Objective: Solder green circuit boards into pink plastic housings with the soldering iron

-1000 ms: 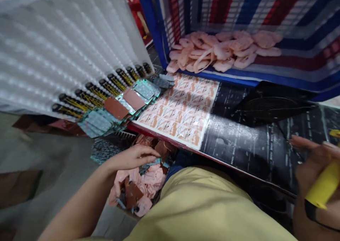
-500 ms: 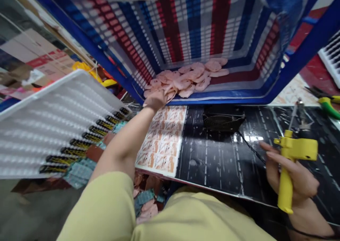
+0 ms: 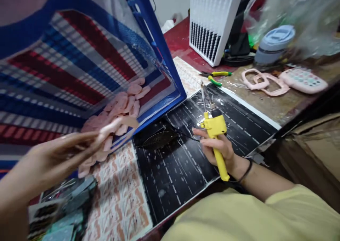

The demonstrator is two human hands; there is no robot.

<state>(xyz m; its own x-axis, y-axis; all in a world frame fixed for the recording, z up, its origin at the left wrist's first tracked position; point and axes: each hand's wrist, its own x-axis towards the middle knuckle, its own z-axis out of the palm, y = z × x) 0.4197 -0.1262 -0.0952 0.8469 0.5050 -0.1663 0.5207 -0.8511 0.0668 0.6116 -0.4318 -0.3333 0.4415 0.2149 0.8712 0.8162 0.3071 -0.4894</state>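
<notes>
My left hand (image 3: 66, 154) pinches a pink plastic frame piece (image 3: 122, 122), slightly blurred, in front of the basket's opening. Behind it, a heap of similar pink plastic pieces (image 3: 120, 103) lies in the blue-rimmed basket (image 3: 174, 81) with a red, white and blue striped lining. My right hand (image 3: 221, 147) is wrapped around the handle of a yellow soldering gun (image 3: 215, 125), its metal tip pointing away from me over the black work mat (image 3: 175, 173). A small black fan (image 3: 158, 138) sits on the mat beside the basket, its cable running towards my right hand.
Green-and-yellow pliers (image 3: 216, 76) lie behind the mat. Pink frames (image 3: 255, 79), a pink device with coloured buttons (image 3: 304, 80) and a grey-blue lidded cup (image 3: 275, 44) stand at right. A white foam tray (image 3: 204, 24) stands behind. Green circuit boards (image 3: 63, 218) lie at lower left.
My view has swung to the right. My left hand has come up out of the heap in the basket with a pink frame piece. The right hand still holds the soldering gun.
</notes>
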